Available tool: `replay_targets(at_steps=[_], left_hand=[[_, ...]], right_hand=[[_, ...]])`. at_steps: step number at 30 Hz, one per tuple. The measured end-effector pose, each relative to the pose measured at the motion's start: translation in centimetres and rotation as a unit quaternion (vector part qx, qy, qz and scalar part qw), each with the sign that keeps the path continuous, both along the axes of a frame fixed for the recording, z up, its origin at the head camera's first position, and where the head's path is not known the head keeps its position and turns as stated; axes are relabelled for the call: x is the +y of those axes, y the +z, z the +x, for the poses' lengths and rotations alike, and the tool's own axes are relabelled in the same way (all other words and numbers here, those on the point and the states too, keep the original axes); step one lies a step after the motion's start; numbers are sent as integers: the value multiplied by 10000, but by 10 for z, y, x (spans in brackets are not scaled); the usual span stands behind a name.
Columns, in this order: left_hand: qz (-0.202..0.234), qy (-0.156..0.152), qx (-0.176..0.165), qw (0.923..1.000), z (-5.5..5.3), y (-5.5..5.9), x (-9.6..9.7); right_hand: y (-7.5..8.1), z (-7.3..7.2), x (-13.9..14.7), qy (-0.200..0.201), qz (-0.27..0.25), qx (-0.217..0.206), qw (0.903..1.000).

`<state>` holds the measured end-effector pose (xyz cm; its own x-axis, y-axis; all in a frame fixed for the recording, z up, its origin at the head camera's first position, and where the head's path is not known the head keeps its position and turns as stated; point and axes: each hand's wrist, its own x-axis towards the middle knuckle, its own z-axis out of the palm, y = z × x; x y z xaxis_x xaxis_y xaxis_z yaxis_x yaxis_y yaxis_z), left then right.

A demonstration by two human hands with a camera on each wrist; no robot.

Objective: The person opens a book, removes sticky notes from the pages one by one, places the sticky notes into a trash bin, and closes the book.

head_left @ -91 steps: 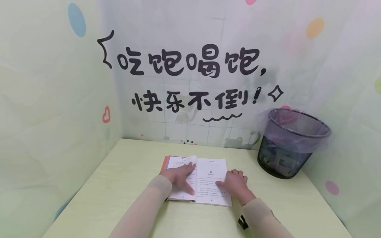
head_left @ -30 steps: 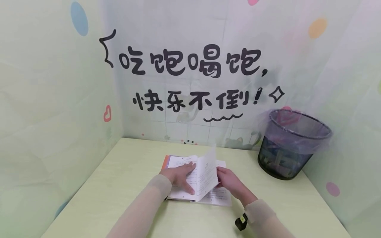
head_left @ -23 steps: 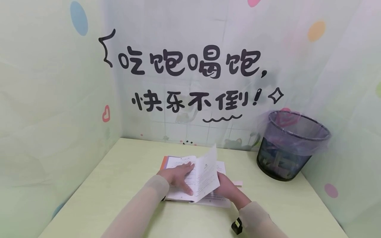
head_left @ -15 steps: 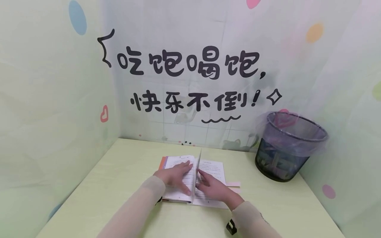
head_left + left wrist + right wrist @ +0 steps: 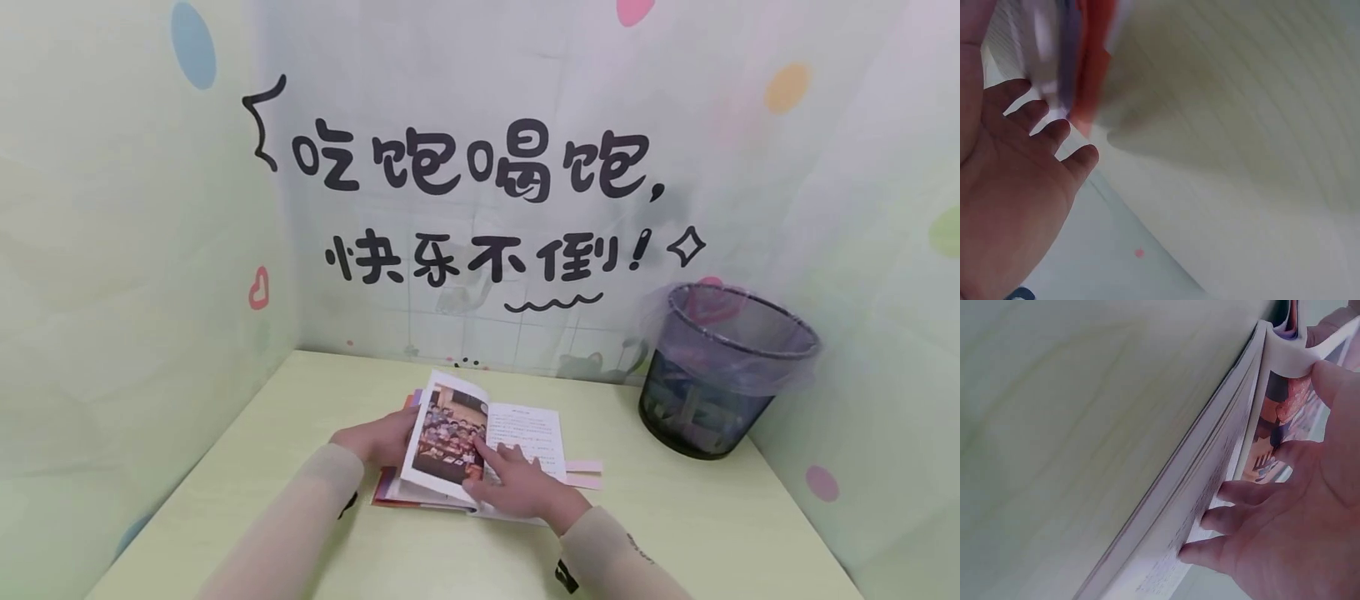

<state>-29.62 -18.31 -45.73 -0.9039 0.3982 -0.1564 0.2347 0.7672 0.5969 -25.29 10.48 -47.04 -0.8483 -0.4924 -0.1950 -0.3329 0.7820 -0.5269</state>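
An open book (image 5: pixel 528 429) lies on the pale wooden table. Its left leaf, bearing a colour photo of a group (image 5: pixel 450 429), is raised at a slant; printed text fills the right page. My left hand (image 5: pixel 384 437) is at the book's left edge, its fingertips hidden behind that leaf in the head view. In the left wrist view, its relaxed fingers are beside the orange and purple cover (image 5: pixel 1094 62). My right hand (image 5: pixel 517 485) lies spread over the middle, thumb and index finger against the photo leaf, the other fingers over the text page.
Pink paper tabs (image 5: pixel 585 473) stick out from the book's right side. A black mesh wastebasket (image 5: pixel 693 408) with a purple liner stands at the back right. Patterned sheeting (image 5: pixel 450 333) encloses the table (image 5: pixel 262 467) at the back and sides.
My right hand has swung a leaf from right to left, uncovering the photo. My left hand has shifted left from the left page to the book's outer edge. Pink tabs have come into view.
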Motion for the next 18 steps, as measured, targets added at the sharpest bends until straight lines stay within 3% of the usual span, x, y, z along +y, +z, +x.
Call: replay_targets(at_steps=[3, 9, 14, 18], left_hand=[[-418, 215, -58, 9989, -1, -2, -16], [-665, 621, -78, 9958, -3, 2, -29], [-513, 450, 258, 9973, -6, 9, -17], [-184, 362, 157, 9991, -7, 10, 4]], right_hand=[[-1, 4, -7, -60, 248, 226, 9994], [1, 8, -17, -115, 533, 642, 9964], [2, 9, -21, -176, 691, 705, 9950], [2, 8, -22, -184, 812, 726, 9939]])
